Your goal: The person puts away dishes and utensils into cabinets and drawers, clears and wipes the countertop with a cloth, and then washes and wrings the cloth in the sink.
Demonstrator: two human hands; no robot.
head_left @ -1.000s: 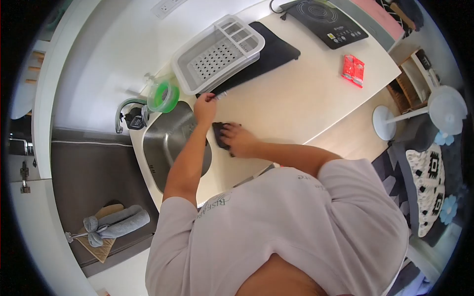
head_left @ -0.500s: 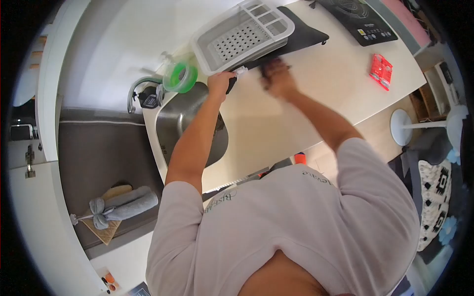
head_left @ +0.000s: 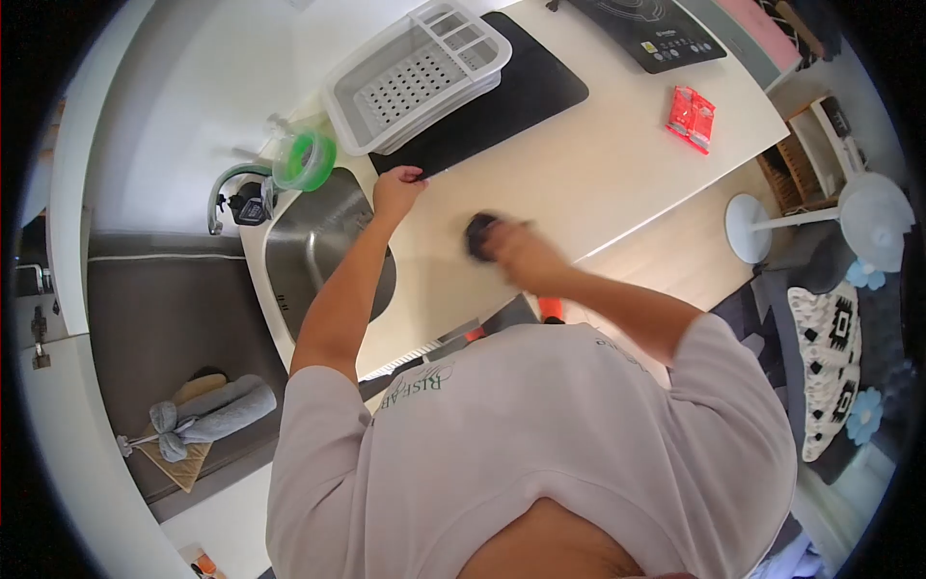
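Observation:
My left hand is at the near corner of a black mat, its fingers closed at the mat's edge. The mat lies flat on the cream countertop, partly under a grey dish rack. Further right and nearer to me, my right hand is smeared by motion. It is closed on a dark, rounded thing held against the countertop; blur hides its exact kind.
To the left is a steel sink with a faucet. A clear and green container stands behind it. A red packet and a black induction cooktop are on the right.
The mat's raised near edge has come down flat, with my left hand still by its corner. My right hand has moved from the mat's edge toward me with the dark thing.

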